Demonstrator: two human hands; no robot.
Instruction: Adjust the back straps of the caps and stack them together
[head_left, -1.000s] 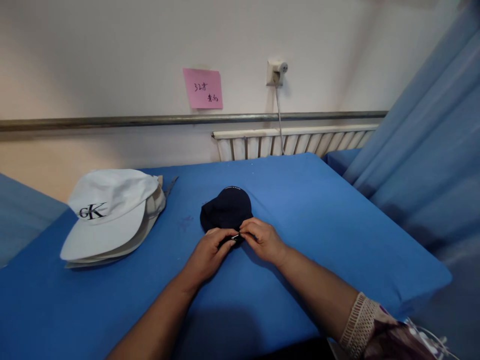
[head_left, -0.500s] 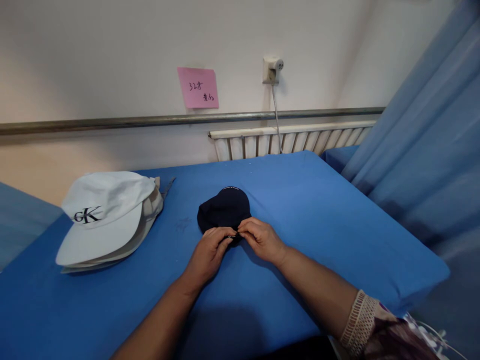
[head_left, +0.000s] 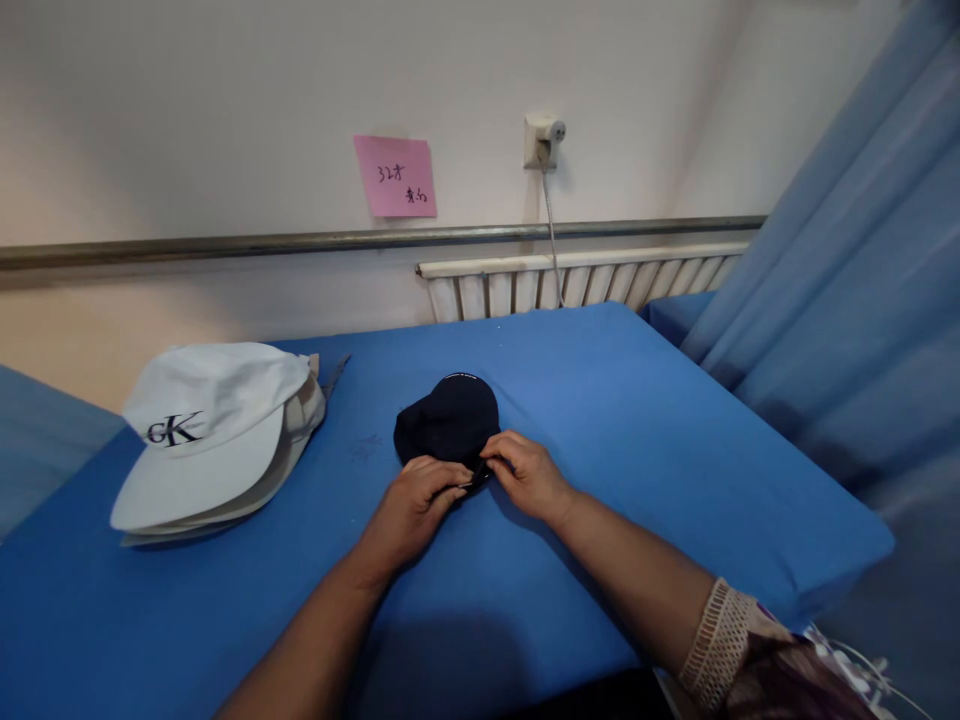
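A small dark navy cap (head_left: pixel 448 418) lies on the blue table cover (head_left: pixel 615 420) in the middle. My left hand (head_left: pixel 415 502) and my right hand (head_left: pixel 526 473) meet at its near edge. Both pinch the back of the cap, where a small strap or buckle shows between the fingertips. Fingers of both hands are curled and closed on it.
A stack of pale caps (head_left: pixel 214 430), the top one white with a black logo, sits at the left. A pink note (head_left: pixel 395 176) and a wall socket (head_left: pixel 542 138) with a cord hang above a radiator (head_left: pixel 585 282). A blue curtain (head_left: pixel 847 250) is at the right.
The hands have stayed at the cap's back edge; the fingertips have shifted slightly, the right hand pressing a little closer to the left. The cap has not moved.
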